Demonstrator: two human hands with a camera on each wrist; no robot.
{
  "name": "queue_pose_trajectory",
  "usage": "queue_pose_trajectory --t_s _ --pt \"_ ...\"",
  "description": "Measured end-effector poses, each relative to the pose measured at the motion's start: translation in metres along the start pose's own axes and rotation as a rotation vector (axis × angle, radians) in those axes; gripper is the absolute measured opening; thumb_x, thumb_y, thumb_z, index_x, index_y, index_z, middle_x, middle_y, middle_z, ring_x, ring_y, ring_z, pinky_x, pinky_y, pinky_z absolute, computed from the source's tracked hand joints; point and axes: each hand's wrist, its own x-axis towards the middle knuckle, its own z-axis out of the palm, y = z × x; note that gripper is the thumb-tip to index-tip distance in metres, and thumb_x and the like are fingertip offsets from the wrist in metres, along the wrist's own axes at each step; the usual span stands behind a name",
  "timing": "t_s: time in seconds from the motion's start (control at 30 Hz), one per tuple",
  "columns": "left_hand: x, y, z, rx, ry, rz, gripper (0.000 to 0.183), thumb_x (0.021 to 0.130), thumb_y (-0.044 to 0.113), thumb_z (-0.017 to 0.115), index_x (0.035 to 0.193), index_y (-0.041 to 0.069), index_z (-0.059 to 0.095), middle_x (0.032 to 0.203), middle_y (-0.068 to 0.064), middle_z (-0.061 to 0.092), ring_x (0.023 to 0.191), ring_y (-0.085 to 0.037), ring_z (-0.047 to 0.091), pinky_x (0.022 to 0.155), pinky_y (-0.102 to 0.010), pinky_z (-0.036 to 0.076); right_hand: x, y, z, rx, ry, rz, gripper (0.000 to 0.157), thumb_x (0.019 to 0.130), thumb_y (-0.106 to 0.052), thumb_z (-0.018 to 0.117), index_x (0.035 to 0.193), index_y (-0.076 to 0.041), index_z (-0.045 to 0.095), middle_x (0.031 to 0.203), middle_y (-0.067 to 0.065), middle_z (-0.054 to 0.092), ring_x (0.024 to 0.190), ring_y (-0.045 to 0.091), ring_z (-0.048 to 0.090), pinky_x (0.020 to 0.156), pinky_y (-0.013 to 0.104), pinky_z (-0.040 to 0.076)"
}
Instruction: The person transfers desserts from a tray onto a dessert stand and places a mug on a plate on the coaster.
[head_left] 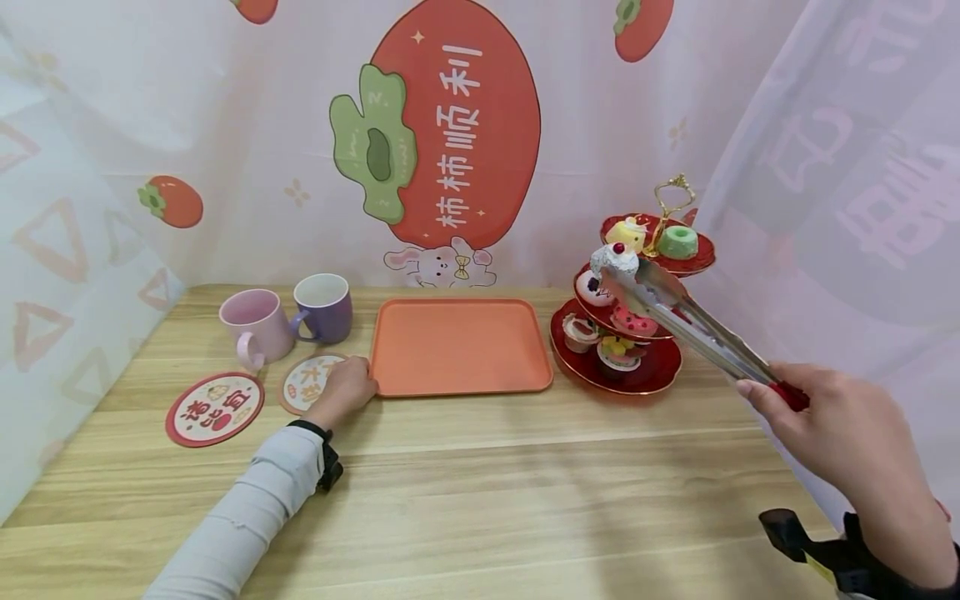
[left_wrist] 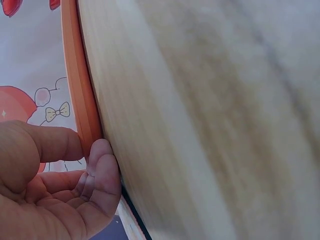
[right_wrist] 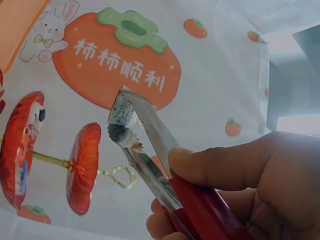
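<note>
My left hand (head_left: 345, 390) is at the front left corner of an orange tray (head_left: 461, 346). In the left wrist view its thumb and fingers pinch the tray's rim (left_wrist: 82, 85). On the right, my right hand (head_left: 855, 425) grips metal tongs (head_left: 705, 329) by their red handles. A small cake (head_left: 617, 262) with white cream and a red cherry is clasped between the tongs' tips, in front of a red tiered stand (head_left: 660, 382). The right wrist view shows the tongs (right_wrist: 155, 130) closed around that cake (right_wrist: 122, 112) from both sides.
Several toy sweets fill the stand, among them a green ring cake (head_left: 678, 242) and a pink doughnut (head_left: 632, 320). At the left stand a pink mug (head_left: 258, 325) and a purple mug (head_left: 327, 308). Two round coasters lie before them, one red-rimmed (head_left: 215, 408), one orange (head_left: 303, 382).
</note>
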Motion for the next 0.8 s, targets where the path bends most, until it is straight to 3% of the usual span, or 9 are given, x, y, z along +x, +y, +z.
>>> queue_pose_trajectory --t_s 0.17,0.47,0.63,0.8 --pt "-0.001 0.002 0.0 0.0 -0.001 -0.008 0.008 0.082 0.001 0.052 0.074 0.0 0.053 0.068 -0.009 0.049 0.06 -0.024 0.045 0.055 -0.032 0.035 0.006 0.009 -0.008 -0.019 0.024 0.014 0.035 0.084 -0.026 0.069 0.088 0.008 0.065 0.056 0.005 0.054 0.044 0.015 0.037 0.04 0.031 0.028" --pt "-0.001 0.001 0.0 -0.008 -0.009 -0.013 0.007 0.082 0.001 0.052 0.076 -0.001 0.054 0.069 -0.009 0.049 0.06 -0.024 0.045 0.054 -0.032 0.035 0.015 0.028 -0.016 -0.067 -0.107 0.163 0.045 0.087 -0.035 0.063 0.097 0.009 0.061 0.06 0.005 0.054 0.05 0.019 0.04 0.045 0.033 0.03" --pt "0.0 0.002 0.0 -0.012 -0.025 -0.02 0.006 0.083 0.002 0.052 0.079 -0.002 0.055 0.07 -0.01 0.05 0.062 -0.024 0.046 0.055 -0.032 0.036 0.017 0.036 -0.019 -0.087 -0.143 0.202 0.057 0.09 -0.04 0.058 0.103 0.015 0.057 0.066 0.018 0.058 0.053 0.024 0.045 0.047 0.034 0.033" --pt "-0.001 0.002 0.0 -0.01 -0.025 -0.025 0.007 0.083 0.002 0.052 0.081 -0.003 0.056 0.071 -0.01 0.051 0.063 -0.024 0.046 0.056 -0.032 0.036 0.019 0.041 -0.02 -0.071 -0.142 0.174 0.058 0.092 -0.041 0.054 0.099 0.017 0.056 0.056 0.007 0.048 0.05 0.021 0.039 0.047 0.034 0.029"
